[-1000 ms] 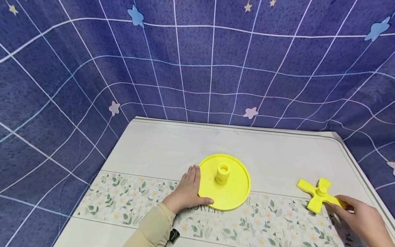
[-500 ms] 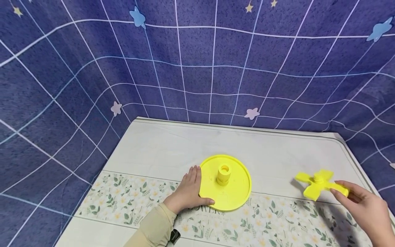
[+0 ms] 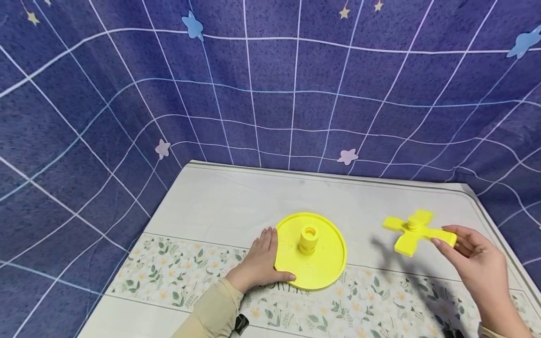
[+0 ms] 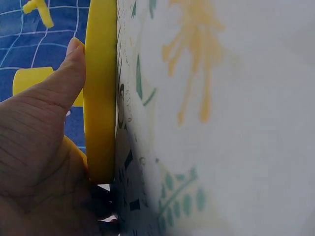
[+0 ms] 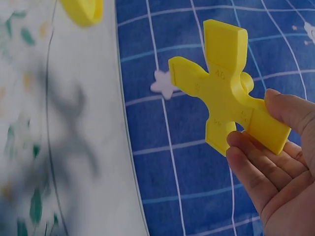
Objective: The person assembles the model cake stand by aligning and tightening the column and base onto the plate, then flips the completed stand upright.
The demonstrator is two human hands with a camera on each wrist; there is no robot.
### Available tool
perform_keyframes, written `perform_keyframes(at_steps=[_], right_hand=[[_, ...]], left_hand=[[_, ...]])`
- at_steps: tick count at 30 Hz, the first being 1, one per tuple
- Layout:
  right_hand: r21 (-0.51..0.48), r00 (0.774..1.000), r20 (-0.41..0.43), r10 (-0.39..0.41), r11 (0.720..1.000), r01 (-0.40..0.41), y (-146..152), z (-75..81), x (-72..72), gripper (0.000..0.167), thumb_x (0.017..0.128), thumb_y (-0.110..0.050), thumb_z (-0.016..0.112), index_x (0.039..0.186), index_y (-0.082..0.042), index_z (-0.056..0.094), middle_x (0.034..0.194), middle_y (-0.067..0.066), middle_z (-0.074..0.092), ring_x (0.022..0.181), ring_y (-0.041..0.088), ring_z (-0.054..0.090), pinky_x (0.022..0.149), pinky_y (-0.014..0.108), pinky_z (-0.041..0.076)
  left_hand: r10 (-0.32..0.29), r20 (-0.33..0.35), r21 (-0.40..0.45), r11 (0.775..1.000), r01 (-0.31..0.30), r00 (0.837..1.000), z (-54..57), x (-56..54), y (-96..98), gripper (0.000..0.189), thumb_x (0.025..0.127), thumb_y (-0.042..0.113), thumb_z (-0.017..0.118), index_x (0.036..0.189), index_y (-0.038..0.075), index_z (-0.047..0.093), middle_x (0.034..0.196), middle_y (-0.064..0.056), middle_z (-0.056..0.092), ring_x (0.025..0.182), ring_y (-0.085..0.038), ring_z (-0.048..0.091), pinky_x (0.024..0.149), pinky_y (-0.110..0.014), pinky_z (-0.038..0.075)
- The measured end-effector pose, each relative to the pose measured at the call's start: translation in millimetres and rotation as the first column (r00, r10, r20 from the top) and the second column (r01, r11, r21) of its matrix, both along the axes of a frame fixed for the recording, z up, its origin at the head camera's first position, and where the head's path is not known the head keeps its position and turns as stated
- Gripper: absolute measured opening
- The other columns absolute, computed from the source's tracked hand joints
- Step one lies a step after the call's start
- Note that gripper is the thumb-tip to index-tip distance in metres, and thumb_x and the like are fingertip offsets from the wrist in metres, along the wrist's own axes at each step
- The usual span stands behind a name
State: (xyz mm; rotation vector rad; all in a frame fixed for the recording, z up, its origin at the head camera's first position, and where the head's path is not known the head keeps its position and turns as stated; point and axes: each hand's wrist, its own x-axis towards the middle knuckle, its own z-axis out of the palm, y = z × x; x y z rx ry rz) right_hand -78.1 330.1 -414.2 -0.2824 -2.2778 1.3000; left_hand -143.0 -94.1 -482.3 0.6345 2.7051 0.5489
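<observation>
- Yellow disc (image 3: 314, 268): flat near the middle of the desk (image 3: 220, 197), hollow post (image 3: 309, 241) upright.
- Left-hand grip (image 3: 259, 264): spread along disc's left and near edges, likely to steady it.
- Right-hand grip (image 3: 478, 262): pinching one arm of the yellow cross (image 3: 412, 233) above desk's right side; end hold probably keeps knob (image 3: 414, 222) free.

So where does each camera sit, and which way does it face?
Head: on the head, facing forward and down over the table; left hand and right hand show.
Left wrist: on that wrist, facing the yellow disc edge-on; left hand shows.
Right wrist: on that wrist, facing the yellow cross; right hand shows.
Head and right wrist share the cross.
</observation>
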Motion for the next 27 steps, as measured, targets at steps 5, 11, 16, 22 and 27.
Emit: perform_keyframes(at_steps=[5, 11, 16, 22, 27], right_hand=[[-0.24, 0.991, -0.108, 0.074, 0.966, -0.098, -16, 4.4, -9.4, 0.033, 0.08, 0.011, 0.073, 0.111, 0.001, 0.065, 0.088, -0.01, 0.072, 0.078, 0.0, 0.068, 0.063, 0.01, 0.052], [-0.299, 0.979, -0.161, 0.125, 0.939, -0.169, -44, 5.9, -21.8, 0.032, 0.08, 0.014, 0.072, 0.11, 0.006, 0.065, 0.09, -0.008, 0.073, 0.079, 0.002, 0.069, 0.068, 0.012, 0.053], [-0.116, 0.958, -0.175, 0.229, 0.961, -0.251, -69, 4.9, -31.2, 0.035, 0.084, 0.01, 0.07, 0.118, 0.009, 0.063, 0.097, -0.014, 0.071, 0.084, 0.001, 0.068, 0.072, 0.013, 0.053], [-0.016, 0.917, -0.214, 0.335, 0.938, -0.346, -101, 5.2, -43.0, 0.04, 0.083, 0.01, 0.071, 0.122, 0.004, 0.065, 0.097, -0.005, 0.073, 0.082, 0.002, 0.067, 0.071, 0.014, 0.053], [0.02, 0.9, -0.196, 0.389, 0.919, -0.393, -124, 4.7, -49.6, 0.041, 0.082, 0.007, 0.074, 0.122, 0.0, 0.065, 0.099, 0.012, 0.073, 0.084, 0.001, 0.066, 0.073, 0.014, 0.052]], left_hand=[[-0.004, -0.006, -0.002, 1.0, 0.004, 1.0, 1.7, -0.2, -0.1, 0.126, 0.077, 0.072, 0.065, 0.154, -0.004, 0.0, 0.161, -0.023, -0.001, 0.148, -0.035, -0.001, 0.118, -0.049, 0.011], [-0.009, -0.008, -0.011, 1.0, 0.009, 1.0, 2.2, 0.2, -0.6, 0.128, 0.076, 0.074, 0.063, 0.154, -0.005, 0.0, 0.16, -0.024, -0.001, 0.148, -0.036, 0.0, 0.118, -0.05, 0.012], [-0.007, -0.005, -0.006, 1.0, 0.007, 1.0, 0.8, 0.5, -0.4, 0.128, 0.076, 0.075, 0.063, 0.154, -0.004, 0.0, 0.16, -0.024, -0.002, 0.148, -0.035, -0.001, 0.118, -0.049, 0.012], [-0.005, -0.005, -0.007, 1.0, 0.005, 1.0, 0.7, -0.2, 0.1, 0.128, 0.076, 0.075, 0.063, 0.154, -0.004, 0.0, 0.161, -0.023, -0.001, 0.148, -0.034, -0.001, 0.118, -0.049, 0.011], [-0.004, -0.008, -0.009, 1.0, 0.004, 1.0, -0.9, 0.3, -0.6, 0.127, 0.076, 0.074, 0.063, 0.154, -0.004, 0.0, 0.161, -0.023, -0.001, 0.148, -0.034, -0.001, 0.118, -0.049, 0.011]])
